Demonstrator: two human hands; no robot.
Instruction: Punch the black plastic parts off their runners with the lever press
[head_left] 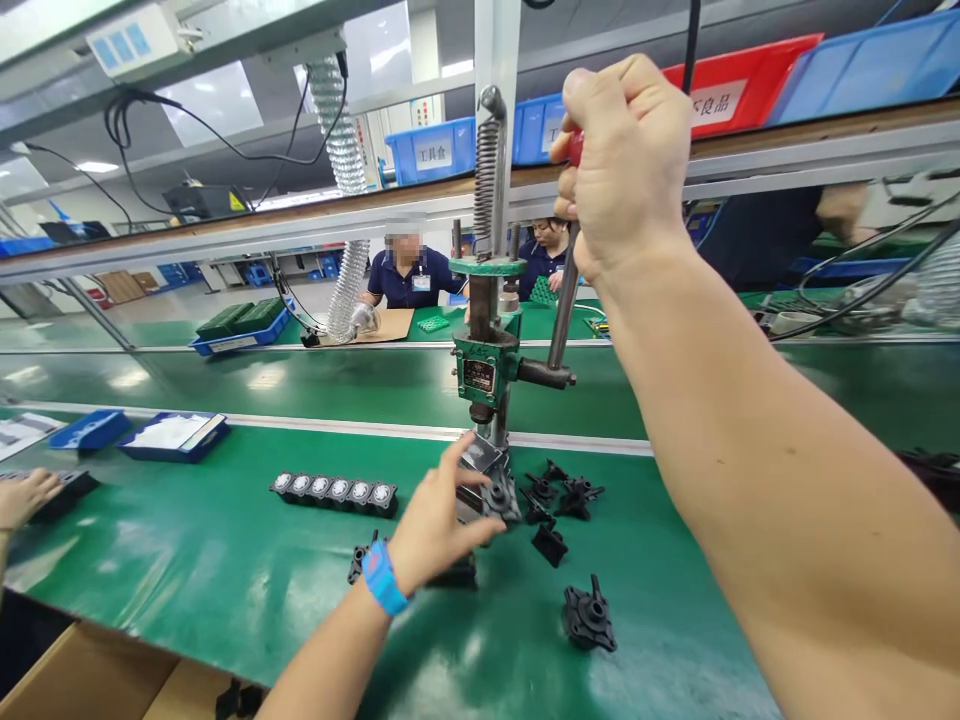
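My right hand (630,150) is raised and wrapped round the red-knobbed lever (564,300) of a green hand press (486,365). Under the press ram, my left hand (431,520), with a blue band on the wrist, has its thumb and index finger on either side of a black plastic part (500,497) and seems to grip it. Just right of it, several similar black parts (576,495) lie in a loose group. Another black part (589,615) rests nearer to me, its stem pointing up. One more black part (360,562) is partly hidden behind my left wrist.
A row of joined black fan-like pieces (334,493) lies left of the press. Blue trays (176,438) are farther left, near another person's hand (30,495). Below the table edge stands a cardboard box (97,675). People sit across the bench; labelled bins (431,152) line the shelf above.
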